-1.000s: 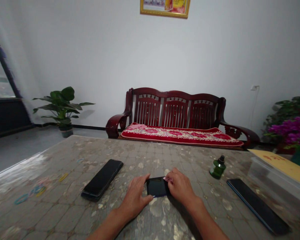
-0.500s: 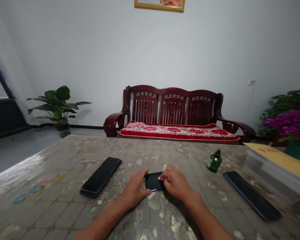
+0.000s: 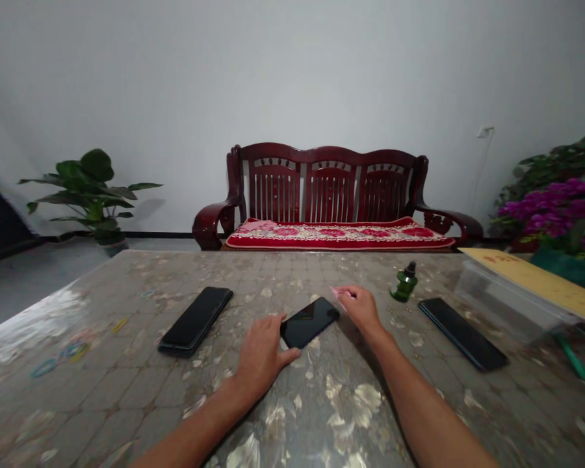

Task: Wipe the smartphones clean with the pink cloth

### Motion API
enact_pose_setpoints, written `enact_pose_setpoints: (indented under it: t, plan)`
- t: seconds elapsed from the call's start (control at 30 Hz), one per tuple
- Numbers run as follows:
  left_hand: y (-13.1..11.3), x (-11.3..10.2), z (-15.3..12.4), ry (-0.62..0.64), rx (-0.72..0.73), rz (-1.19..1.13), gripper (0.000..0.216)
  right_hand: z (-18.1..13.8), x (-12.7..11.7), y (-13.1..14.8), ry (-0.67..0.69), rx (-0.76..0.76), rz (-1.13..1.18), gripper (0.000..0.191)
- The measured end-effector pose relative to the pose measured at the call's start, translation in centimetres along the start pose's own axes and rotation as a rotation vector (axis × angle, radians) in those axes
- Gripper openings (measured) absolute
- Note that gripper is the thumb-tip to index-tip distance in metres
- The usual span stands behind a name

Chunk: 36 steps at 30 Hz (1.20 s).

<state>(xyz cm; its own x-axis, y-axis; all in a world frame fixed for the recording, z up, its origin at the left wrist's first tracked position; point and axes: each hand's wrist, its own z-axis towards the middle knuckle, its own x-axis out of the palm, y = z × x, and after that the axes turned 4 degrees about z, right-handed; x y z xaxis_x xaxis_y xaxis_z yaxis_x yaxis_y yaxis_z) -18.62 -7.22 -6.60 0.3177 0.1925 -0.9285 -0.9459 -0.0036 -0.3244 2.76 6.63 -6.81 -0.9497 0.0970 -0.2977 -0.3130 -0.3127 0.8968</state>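
A dark smartphone lies screen up at a slant on the patterned tabletop. My left hand grips its left end, fingers at the far corner and thumb at the near edge. Just past the phone's right end, my right hand is closed in a pinch on a small pink cloth; most of the cloth is hidden by the fingers. The right hand is apart from the phone.
Other phones lie to the left and right. A green bottle stands at the back right. Beyond it is a clear plastic box under a yellow sheet. Coloured rubber bands lie at far left.
My right hand has moved off the phone's screen to the right with the pink cloth. More of the phone shows, now slanted, while my left hand stays on it. The view has tipped down.
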Motion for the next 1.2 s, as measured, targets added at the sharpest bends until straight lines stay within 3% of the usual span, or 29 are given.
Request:
enact_pose_setpoints:
  t: [0.13, 0.27, 0.43, 0.67, 0.93, 1.07, 1.2]
  plan:
    - [-2.1, 0.1, -1.2, 0.057, 0.040, 0.029, 0.060, 0.5, -0.3, -0.7, -0.111, 0.232, 0.324, 0.035]
    - [-2.2, 0.8, -1.9, 0.098, 0.161, -0.077, 0.050, 0.4, -0.5, -1.0, -0.142, 0.296, 0.399, 0.038]
    - [-1.2, 1.6, -1.9, 0.054, 0.298, -0.215, 0.035, 0.0, 0.0, -1.2, -0.079, 0.377, 0.448, 0.033]
    - [-1.0, 1.7, -1.3, 0.026, 0.399, -0.266, 0.035, -0.2, 1.2, -1.0, 0.009, 0.420, 0.464, 0.037]
    - [-0.7, 2.3, -0.6, -0.037, 0.454, -0.108, 0.024, 0.0, 2.2, -0.6, 0.060, 0.318, 0.398, 0.044]
    - [-0.6, 2.6, -0.6, -0.091, 0.610, 0.075, 0.019, 0.2, 2.1, -0.6, 0.101, 0.076, 0.046, 0.040]
    - [-0.6, 2.0, -0.8, -0.076, 0.698, 0.144, 0.017, 0.4, 1.7, 0.5, 0.276, -0.112, -0.303, 0.028]
